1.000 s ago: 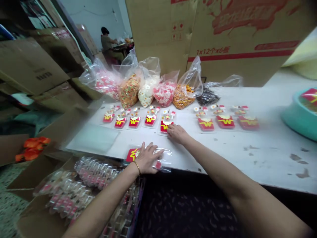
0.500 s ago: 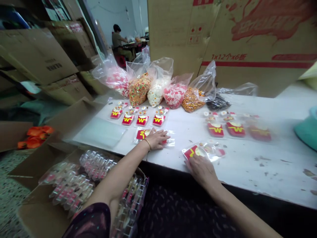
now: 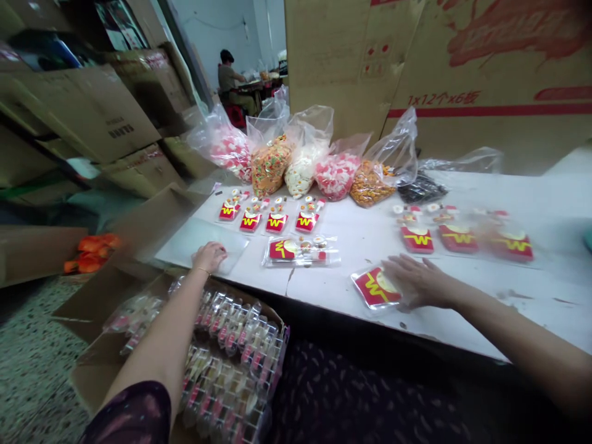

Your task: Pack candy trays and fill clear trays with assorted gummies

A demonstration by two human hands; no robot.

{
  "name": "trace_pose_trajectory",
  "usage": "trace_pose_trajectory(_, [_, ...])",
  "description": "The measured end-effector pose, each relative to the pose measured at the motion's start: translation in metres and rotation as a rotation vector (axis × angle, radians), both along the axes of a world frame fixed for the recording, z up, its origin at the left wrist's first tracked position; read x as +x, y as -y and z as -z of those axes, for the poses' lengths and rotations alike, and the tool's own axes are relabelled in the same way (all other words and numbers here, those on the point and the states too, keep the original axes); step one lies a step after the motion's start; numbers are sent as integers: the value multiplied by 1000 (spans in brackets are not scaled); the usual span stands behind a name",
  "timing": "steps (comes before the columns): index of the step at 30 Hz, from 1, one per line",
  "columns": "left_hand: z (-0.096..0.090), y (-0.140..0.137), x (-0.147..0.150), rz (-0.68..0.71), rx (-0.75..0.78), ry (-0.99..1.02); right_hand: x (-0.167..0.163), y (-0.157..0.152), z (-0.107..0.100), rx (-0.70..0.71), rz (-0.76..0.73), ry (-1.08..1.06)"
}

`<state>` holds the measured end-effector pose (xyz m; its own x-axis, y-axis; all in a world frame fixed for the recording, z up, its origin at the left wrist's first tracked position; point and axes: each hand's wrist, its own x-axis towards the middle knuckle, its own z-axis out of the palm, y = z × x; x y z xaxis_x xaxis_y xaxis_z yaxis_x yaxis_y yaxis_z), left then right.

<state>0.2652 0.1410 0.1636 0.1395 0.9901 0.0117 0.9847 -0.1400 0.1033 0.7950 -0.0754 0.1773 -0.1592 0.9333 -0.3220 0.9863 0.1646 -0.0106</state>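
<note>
Two hands: left hand (image 3: 210,258), fingers bent over clear plastic sheets (image 3: 185,245), whether pinching cannot be told; right hand (image 3: 416,280), fingers extended and unclenched, over one end of a red-and-yellow packet (image 3: 375,287) near the table (image 3: 351,228) edge. One sideways packet (image 3: 300,250), between the hands. Six filled bags (image 3: 271,168), behind.
</note>
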Motion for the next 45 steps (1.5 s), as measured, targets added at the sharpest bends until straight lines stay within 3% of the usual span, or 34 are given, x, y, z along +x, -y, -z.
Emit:
trace_pose_trajectory(4, [2, 9, 17, -40, 22, -53, -12, -1, -3, 130, -37, 14])
trace_pose_trajectory(7, [-8, 23, 26, -33, 93, -42, -10, 5, -3, 188, -63, 14])
trace_pose_trajectory(10, [-23, 57, 50, 91, 166, 63, -3, 18, -1, 233, -34, 3])
trace_pose_trajectory(13, [-28, 104, 103, 394, 123, 224, 2, 36, -3, 270, 2, -32])
trace_pose_trajectory(16, [-18, 141, 177, 577, 103, 339, -2, 52, -11, 320, 44, -47])
trace_pose_trajectory(19, [2, 159, 241, 675, 60, 368, -10, 62, -21, 379, 96, 2])
trace_pose_trajectory(22, [20, 161, 278, 641, 32, 436, -14, 67, -26, 366, 158, 68])
trace_pose_trajectory(26, [27, 157, 291, 589, 44, 610, -15, 71, -23, 354, 203, 134])
trace_pose_trajectory(30, [28, 161, 294, 534, 68, 691, -22, 70, -15, 335, 151, 113])
trace_pose_trajectory(36, [26, 154, 299, 477, 30, 559, -29, 66, -10, 290, 93, 52])
trace_pose_trajectory(41, [17, 137, 307, 424, -129, 363, -28, 62, -12, 267, 57, 15])
trace_pose_trajectory(45, [18, 137, 315, 330, -94, 382, -29, 64, -8, 271, 1, -34])
